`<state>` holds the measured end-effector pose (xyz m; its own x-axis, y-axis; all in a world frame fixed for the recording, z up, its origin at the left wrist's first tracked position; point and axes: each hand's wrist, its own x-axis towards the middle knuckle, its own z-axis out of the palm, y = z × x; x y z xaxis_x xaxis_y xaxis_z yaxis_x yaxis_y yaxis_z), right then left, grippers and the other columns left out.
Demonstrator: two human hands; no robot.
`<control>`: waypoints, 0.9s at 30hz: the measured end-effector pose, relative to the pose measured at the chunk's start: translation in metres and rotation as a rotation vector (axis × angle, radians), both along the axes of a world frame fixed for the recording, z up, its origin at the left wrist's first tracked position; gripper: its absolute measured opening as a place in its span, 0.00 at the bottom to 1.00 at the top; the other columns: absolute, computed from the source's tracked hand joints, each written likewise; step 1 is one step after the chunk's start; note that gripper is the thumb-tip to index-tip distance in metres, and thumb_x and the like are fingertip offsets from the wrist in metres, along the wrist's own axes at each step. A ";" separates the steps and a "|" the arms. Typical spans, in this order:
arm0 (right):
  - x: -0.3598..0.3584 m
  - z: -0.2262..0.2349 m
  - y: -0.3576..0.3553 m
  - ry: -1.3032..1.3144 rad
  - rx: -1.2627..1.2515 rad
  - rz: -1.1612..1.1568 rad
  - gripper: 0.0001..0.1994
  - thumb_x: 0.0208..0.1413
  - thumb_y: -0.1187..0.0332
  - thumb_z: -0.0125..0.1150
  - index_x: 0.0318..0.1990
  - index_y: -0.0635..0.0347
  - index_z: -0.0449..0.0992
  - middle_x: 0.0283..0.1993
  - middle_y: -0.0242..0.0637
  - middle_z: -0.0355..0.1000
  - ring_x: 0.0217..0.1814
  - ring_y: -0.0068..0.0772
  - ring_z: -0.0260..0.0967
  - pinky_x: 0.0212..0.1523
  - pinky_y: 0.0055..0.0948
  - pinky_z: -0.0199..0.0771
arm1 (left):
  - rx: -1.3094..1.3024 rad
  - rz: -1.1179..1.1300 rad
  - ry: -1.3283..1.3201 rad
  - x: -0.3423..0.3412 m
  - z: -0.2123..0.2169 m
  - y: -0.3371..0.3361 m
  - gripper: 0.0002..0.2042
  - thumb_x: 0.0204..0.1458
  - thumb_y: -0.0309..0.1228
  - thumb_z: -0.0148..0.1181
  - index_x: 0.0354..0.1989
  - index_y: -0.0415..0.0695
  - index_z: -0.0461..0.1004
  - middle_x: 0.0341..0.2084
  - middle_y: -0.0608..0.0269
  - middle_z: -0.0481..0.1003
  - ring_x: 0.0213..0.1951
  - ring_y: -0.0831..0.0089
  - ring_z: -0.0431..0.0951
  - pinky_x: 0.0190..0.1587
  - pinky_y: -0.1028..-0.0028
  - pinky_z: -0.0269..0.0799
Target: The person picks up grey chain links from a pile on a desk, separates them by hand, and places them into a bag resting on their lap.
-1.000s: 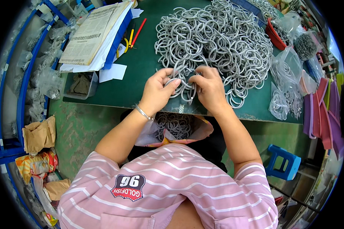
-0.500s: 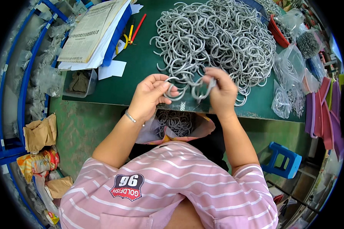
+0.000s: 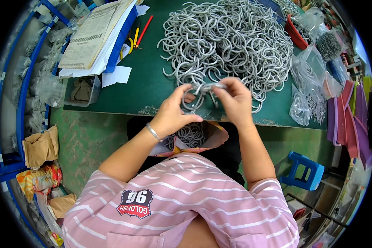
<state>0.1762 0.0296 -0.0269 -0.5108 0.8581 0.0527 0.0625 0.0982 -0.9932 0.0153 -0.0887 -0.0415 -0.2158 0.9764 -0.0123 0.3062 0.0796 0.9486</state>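
Observation:
Grey metal rings [image 3: 199, 102] hang between my two hands in front of the table's near edge. The fingers of my left hand [image 3: 174, 112] curl round the left side of these rings, while its thumb stretches out beneath them. With thumb and fingers, my right hand [image 3: 239, 101] pinches the rings at their upper right. How the rings link is too blurred to make out. Just beyond my hands, a large heap of similar curved grey rings [image 3: 227, 45] covers much of the green tabletop [image 3: 146, 89]. Below the edge, an open bag [image 3: 215, 136] on my lap holds more rings.
Newspapers [image 3: 91, 39] lie by a blue tray at the left, near yellow-handled pliers [image 3: 132, 45] and a red pen [image 3: 144, 31]. A clear box [image 3: 96, 93] sits at the left corner. Plastic bags [image 3: 310, 66] and a red bowl [image 3: 295, 33] border the heap's right. A blue stool [image 3: 304, 170] stands below.
My right hand has come slightly down and inward, pinching the rings from above. The left hand has moved a little right and lower, and its thumb has swung off the ring.

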 end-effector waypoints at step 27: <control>-0.032 0.063 0.042 -0.721 0.785 0.295 0.09 0.52 0.67 0.60 0.26 0.63 0.72 0.21 0.50 0.69 0.25 0.54 0.67 0.27 0.40 0.67 | -0.189 0.121 -0.547 -0.002 -0.010 0.006 0.13 0.53 0.19 0.53 0.48 0.33 0.67 0.29 0.60 0.75 0.30 0.76 0.78 0.30 0.80 0.74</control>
<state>0.1445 0.0715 0.0361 -0.8198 0.5561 0.1369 0.4719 0.7913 -0.3889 0.0136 -0.0822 -0.0513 -0.2388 0.9152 -0.3247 -0.2455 0.2667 0.9320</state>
